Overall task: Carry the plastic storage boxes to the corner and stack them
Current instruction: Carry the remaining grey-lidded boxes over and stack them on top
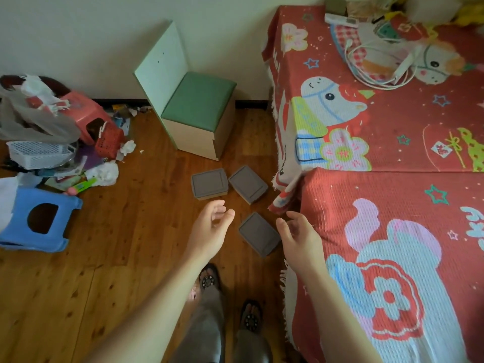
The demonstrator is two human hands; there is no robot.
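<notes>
Storage boxes: you have three flat, rectangular plastic boxes with grey lids lying on the wooden floor (pixel 125 231), just beside the bed. The left box (pixel 209 183) and the middle box (pixel 248 184) sit side by side, almost touching at a corner; the near box (pixel 259 233) lies apart from them, closer to your feet.
Box shape: rounded corners, a raised rim around each lid; the left box shows a pale tan wall under its lid.
Your left hand (pixel 209 229): palm turned inward, fingers loosely curled, holding nothing, above the floor left of the near box.
Your right hand (pixel 298 234): relaxed and spread, holding nothing, at the bed's edge just right of the near box.
Bed (pixel 392 153): a red woven cover with cartoon horses, flowers and stars; its fringe hangs down beside the boxes. White cables (pixel 377 66) and soft toys lie at the far end.
Writing: letters on the cover are cut off at the edge, so you cannot read them.
Chair (pixel 193 106): a low boxy seat with a green cushion and pale green backrest, standing against the wall beyond the boxes.
Clutter on your left: a blue plastic stool (pixel 39 218), a pink stool (pixel 83 111) tipped over, a white mesh basket (pixel 39 154), a red basket (pixel 108 140), plastic bags and crumpled paper.
Your feet: in sandals (pixel 251 317), on the floor below the near box.
</notes>
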